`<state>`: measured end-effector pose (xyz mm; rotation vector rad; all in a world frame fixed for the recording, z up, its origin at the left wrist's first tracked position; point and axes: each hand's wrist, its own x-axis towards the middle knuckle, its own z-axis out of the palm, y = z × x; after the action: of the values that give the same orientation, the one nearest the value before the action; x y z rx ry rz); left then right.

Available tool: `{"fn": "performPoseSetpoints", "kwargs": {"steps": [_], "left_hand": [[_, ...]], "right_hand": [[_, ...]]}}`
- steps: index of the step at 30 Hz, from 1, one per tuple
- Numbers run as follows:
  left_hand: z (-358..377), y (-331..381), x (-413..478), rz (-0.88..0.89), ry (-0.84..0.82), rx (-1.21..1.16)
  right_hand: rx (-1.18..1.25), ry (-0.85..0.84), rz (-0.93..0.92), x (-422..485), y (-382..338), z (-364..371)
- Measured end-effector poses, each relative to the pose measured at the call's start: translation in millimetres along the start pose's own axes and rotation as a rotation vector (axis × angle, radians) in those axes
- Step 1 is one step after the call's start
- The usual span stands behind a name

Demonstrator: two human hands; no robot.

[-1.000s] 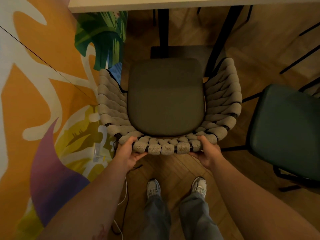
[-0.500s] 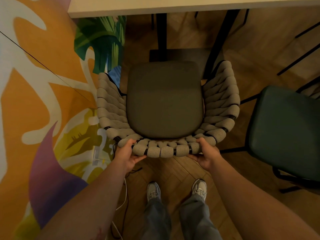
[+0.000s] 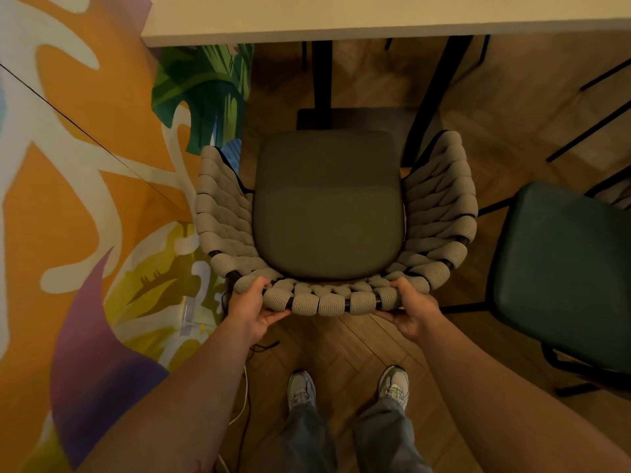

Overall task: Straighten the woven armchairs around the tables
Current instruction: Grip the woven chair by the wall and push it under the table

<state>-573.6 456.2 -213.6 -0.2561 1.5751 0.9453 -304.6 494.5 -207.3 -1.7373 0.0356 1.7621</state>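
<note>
Together on the woven armchair [image 3: 327, 206] back: left hand [image 3: 247, 308], right hand [image 3: 411, 310].

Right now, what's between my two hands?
Head view: the woven armchair's back rail, wrapped in grey loops, spans between left hand and right hand; both grip it.

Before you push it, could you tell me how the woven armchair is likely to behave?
The woven armchair probably moves as one stiff piece, since a dark frame shows through the weave. Its thick knit should give the left hand and right hand good grip.
</note>
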Motion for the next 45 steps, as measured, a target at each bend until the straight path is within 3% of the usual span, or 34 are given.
{"fn": "performPoseSetpoints", "kwargs": {"steps": [45], "left_hand": [[-2.0, 4.2, -1.1, 0.006, -0.042, -0.031]], "right_hand": [[-0.056, -0.093, 0.008, -5.8, -4.9, -3.9]]}}
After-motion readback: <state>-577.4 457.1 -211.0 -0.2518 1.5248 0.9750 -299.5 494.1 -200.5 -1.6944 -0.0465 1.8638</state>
